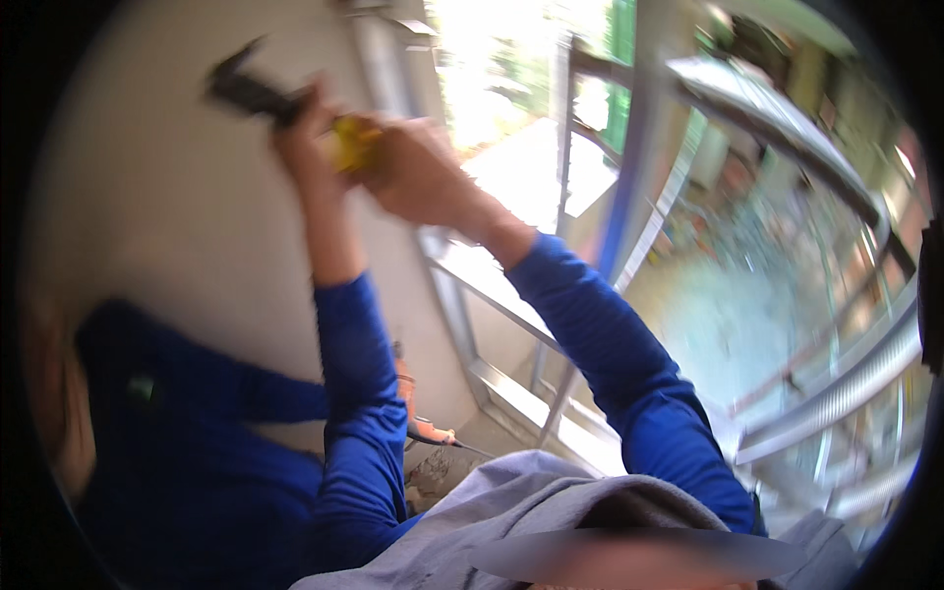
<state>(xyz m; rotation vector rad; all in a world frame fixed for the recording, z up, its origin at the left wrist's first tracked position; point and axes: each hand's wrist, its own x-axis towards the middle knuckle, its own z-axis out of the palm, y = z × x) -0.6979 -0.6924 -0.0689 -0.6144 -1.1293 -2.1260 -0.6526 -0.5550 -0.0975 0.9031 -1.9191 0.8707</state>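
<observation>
Both my arms reach up toward the pale wall (167,147). My left hand (307,133) is closed around the shaft of a hammer, close below its dark head (251,93). Lower down, my right hand (418,172) is wrapped around the yellow handle (354,144). Motion smears the tool, so the exact shape of its head is unclear. The head lies to the upper left of my hands, in front of the wall; whether it touches the wall I cannot tell.
A co-worker in blue (206,413) is close at my left. An orange power drill (425,428) with a long bit shows behind my left arm. Right of the wall stands a metal window frame (457,324). Blurred metal rails (836,383) and a dark-edged panel (777,133) are at right.
</observation>
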